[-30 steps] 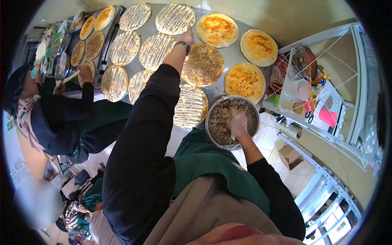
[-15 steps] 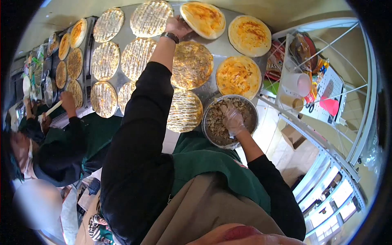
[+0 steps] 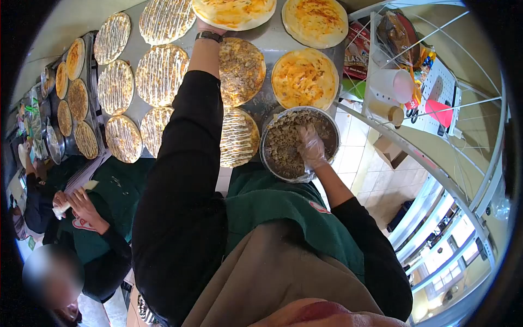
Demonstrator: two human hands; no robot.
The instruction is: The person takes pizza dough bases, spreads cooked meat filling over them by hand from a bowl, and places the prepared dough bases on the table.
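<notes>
At the top edge my left hand (image 3: 210, 27), with a dark watch on its wrist, holds a round orange-topped flatbread (image 3: 234, 12) from below; the bread covers most of its fingers. My right hand (image 3: 311, 150) is in a clear plastic glove inside a round metal bowl (image 3: 265, 155) of brown minced filling (image 3: 286, 147), with its fingertips drawn together in the filling. Just left of the bowl lies a flatbread with white stripes (image 3: 238, 139), and above that one topped with mince (image 3: 242, 71). Another orange-topped flatbread (image 3: 305, 79) lies above the bowl.
Several white-striped flatbreads (image 3: 162, 75) cover the left of the metal table (image 3: 272, 46). A white wire rack (image 3: 381, 122) with cups and packets stands at right. At left a co-worker's hands (image 3: 81, 210) hold a pale utensil, near a second counter with more flatbreads (image 3: 79, 100).
My left hand has gone from reaching across the table to holding the orange-topped flatbread, now lifted leftward. My right hand stays in the bowl. The view has shifted, and the co-worker's hands have come together.
</notes>
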